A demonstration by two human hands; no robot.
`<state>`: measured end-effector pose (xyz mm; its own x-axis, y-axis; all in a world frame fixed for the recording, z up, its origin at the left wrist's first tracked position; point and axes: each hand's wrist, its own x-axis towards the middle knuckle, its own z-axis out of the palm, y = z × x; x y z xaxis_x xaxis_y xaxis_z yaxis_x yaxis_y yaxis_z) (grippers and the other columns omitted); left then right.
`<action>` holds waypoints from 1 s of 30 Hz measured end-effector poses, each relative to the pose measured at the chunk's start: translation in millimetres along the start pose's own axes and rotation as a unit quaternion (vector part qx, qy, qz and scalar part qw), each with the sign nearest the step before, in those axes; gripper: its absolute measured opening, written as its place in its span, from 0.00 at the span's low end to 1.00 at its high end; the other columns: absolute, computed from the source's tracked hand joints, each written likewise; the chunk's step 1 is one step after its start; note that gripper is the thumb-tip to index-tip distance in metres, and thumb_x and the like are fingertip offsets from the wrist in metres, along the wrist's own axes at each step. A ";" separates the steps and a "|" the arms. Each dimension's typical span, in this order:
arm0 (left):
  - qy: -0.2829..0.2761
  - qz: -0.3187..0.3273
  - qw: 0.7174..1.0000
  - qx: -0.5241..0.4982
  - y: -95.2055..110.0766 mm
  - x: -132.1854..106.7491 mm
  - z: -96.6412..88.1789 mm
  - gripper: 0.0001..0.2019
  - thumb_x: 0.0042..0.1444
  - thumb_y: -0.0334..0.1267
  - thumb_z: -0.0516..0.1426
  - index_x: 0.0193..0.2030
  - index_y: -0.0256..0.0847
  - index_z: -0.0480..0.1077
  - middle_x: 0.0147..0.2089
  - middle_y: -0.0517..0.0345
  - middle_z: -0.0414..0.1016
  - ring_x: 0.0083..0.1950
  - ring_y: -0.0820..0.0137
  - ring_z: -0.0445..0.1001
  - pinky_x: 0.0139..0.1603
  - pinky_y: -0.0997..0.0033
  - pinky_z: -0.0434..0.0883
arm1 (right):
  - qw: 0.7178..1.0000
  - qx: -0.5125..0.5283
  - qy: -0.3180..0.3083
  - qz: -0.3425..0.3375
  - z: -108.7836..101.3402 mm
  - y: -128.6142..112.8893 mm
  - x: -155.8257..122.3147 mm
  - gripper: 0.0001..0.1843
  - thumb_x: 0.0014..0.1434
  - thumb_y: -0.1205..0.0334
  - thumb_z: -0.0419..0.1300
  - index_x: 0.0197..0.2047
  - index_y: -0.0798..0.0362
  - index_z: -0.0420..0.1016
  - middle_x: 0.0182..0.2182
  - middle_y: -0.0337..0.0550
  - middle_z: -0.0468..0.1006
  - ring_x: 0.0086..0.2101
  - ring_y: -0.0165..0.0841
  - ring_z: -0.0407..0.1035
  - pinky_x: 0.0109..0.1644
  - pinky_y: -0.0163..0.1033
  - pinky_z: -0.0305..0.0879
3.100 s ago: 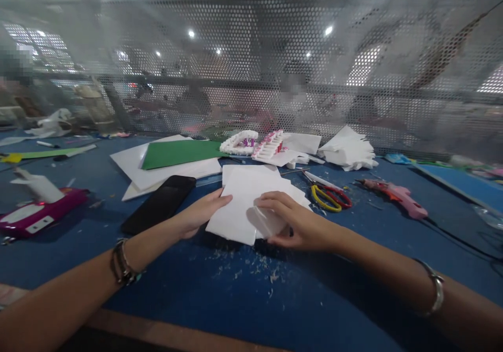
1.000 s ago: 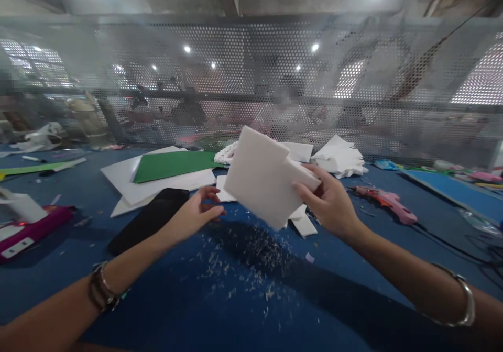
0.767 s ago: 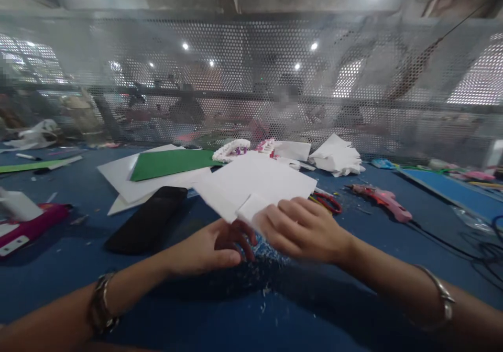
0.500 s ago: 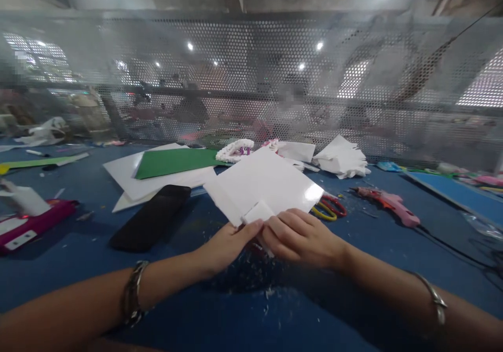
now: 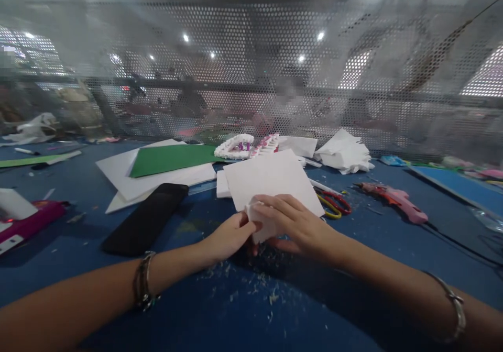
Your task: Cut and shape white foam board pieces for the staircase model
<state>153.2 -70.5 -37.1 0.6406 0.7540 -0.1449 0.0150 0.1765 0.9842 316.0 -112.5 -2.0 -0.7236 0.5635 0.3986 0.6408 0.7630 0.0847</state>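
A square white card (image 5: 271,176) is tilted up in front of me over the blue table. At its near edge is a small white piece (image 5: 264,230), which looks like folded paper or card; its far side is hidden by fingers. My left hand (image 5: 230,238) is closed, thumb and fingers pinching the small white piece at the card's near left edge. With fingers bent over the top of that piece, my right hand (image 5: 301,223) grips it from the right. Scissors (image 5: 334,205) with red and yellow handles lie just beyond my right hand.
Left of the card lie a black phone (image 5: 145,218), a green sheet (image 5: 173,160) and white sheets (image 5: 118,171). A pink glue gun (image 5: 396,200) with its cord is at right. White beaded pieces (image 5: 236,146) and crumpled paper (image 5: 343,153) sit by the perforated screen (image 5: 251,79).
The white card has turned and shifted slightly, uncovering a white block behind its left side. My right hand's fingers have lifted and spread over the small piece, while the left keeps its pinch.
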 end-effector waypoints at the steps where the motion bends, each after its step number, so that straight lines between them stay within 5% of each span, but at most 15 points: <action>1: -0.005 0.000 1.000 -0.002 -0.1 0.2 0.4 0.09 0.45 0.39 0.54 0.32 0.36 0.62 0.15 0.64 0.65 0.17 0.75 0.64 0.22 0.74 0.61 | 1.000 0.000 -0.002 -0.008 0.1 1.0 0.8 0.24 0.53 0.67 0.54 0.52 0.62 0.55 0.51 0.55 0.63 0.49 0.39 0.55 0.51 0.45 0.56; 7: -0.075 -0.022 0.996 -0.044 2.3 -0.9 -1.0 0.15 0.43 0.41 0.54 0.38 0.38 0.60 0.27 0.57 0.70 0.26 0.69 0.71 0.30 0.68 0.65 | 0.999 0.013 -0.013 -0.038 -1.1 1.0 0.4 0.16 0.56 0.64 0.51 0.48 0.60 0.60 0.51 0.53 0.63 0.48 0.37 0.56 0.50 0.44 0.57; 14: -0.029 0.071 0.991 0.109 3.2 -3.4 -0.1 0.12 0.47 0.45 0.52 0.26 0.36 0.60 0.20 0.62 0.61 0.21 0.77 0.59 0.21 0.75 0.58 | 0.999 0.033 -0.018 -0.019 0.7 -3.3 1.1 0.13 0.55 0.66 0.52 0.45 0.57 0.61 0.53 0.51 0.61 0.50 0.35 0.56 0.50 0.41 0.57; 22: 0.013 0.103 0.987 0.125 -0.7 -7.1 4.0 0.15 0.48 0.49 0.51 0.23 0.38 0.59 0.18 0.66 0.55 0.18 0.79 0.53 0.16 0.78 0.52 | 0.999 -0.035 -0.011 -0.014 4.1 -8.0 -1.3 0.15 0.54 0.66 0.52 0.46 0.57 0.62 0.53 0.51 0.62 0.48 0.38 0.58 0.49 0.45 0.59; 30: 0.020 0.127 0.987 0.099 0.3 -13.5 8.0 0.18 0.49 0.52 0.50 0.24 0.38 0.64 0.19 0.62 0.63 0.22 0.73 0.62 0.23 0.74 0.59 | 0.995 -0.101 0.024 0.010 8.3 -15.9 -4.5 0.19 0.53 0.64 0.54 0.48 0.57 0.60 0.50 0.55 0.63 0.46 0.42 0.60 0.47 0.47 0.61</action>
<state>150.8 -85.7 -34.0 0.6121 0.7832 0.1090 0.0103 -0.1458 0.9893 306.9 -124.6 -12.7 -0.6999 0.5592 0.4444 0.6973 0.6696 0.2558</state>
